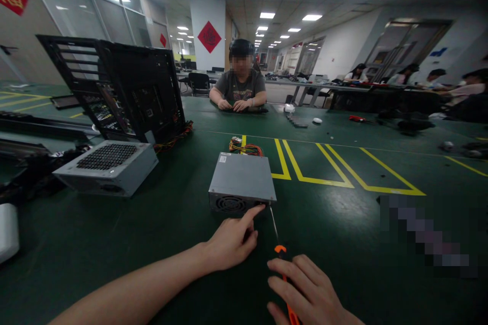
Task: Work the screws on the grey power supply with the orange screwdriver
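Note:
A grey computer power supply (244, 177) lies on the green table in front of me, its fan grille side facing me. My left hand (231, 244) reaches to that side with its index finger stretched out against the lower right part, the other fingers loosely bent and nothing held. In my right hand (310, 289) is an orange-and-black screwdriver (280, 250), the fingers around its handle. Its thin shaft slants up to the right front corner of the power supply, by the left fingertip. Whether the tip sits in a screw is too small to tell. Coloured cables (247, 149) bunch behind the box.
To the left stand a second power supply (110, 162) and an open black computer case (148, 96). Yellow tape lines (324, 183) mark the table on the right. A co-worker (242, 81) sits across, hands on the table. A red-handled tool (357, 119) lies at the far right.

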`<move>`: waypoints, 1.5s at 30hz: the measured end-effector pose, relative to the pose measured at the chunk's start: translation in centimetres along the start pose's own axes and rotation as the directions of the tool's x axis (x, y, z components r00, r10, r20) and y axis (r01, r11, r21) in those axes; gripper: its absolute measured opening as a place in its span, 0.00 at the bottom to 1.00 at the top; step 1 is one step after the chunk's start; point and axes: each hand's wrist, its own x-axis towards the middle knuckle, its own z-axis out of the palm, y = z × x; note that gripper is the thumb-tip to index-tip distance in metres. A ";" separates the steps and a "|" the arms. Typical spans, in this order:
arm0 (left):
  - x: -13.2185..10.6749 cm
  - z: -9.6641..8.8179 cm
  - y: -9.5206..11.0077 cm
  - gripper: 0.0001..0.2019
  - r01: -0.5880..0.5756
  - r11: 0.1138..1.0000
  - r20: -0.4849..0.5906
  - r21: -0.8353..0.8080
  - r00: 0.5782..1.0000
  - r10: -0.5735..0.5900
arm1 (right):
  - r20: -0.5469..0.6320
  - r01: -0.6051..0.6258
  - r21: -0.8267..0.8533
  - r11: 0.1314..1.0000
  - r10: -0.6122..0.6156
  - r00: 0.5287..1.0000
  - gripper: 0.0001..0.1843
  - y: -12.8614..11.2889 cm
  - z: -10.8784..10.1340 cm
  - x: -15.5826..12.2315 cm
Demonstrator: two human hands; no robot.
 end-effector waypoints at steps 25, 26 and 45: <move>-0.1 -0.5 0.0 0.35 -0.054 0.986 0.079 -0.160 0.995 0.068 | -0.071 -0.034 -0.054 0.998 0.030 0.997 0.09 0.4 -1.3 0.1; -0.1 -0.5 0.0 0.34 -0.050 0.986 0.087 -0.161 0.994 0.065 | -0.111 -0.038 -0.083 0.996 0.029 0.993 0.11 0.6 -1.4 0.2; -0.5 -0.7 0.0 0.34 -0.089 0.985 0.048 -0.147 0.994 0.097 | -0.053 -0.363 -0.267 0.893 0.362 0.931 0.09 -2.5 -0.1 -2.8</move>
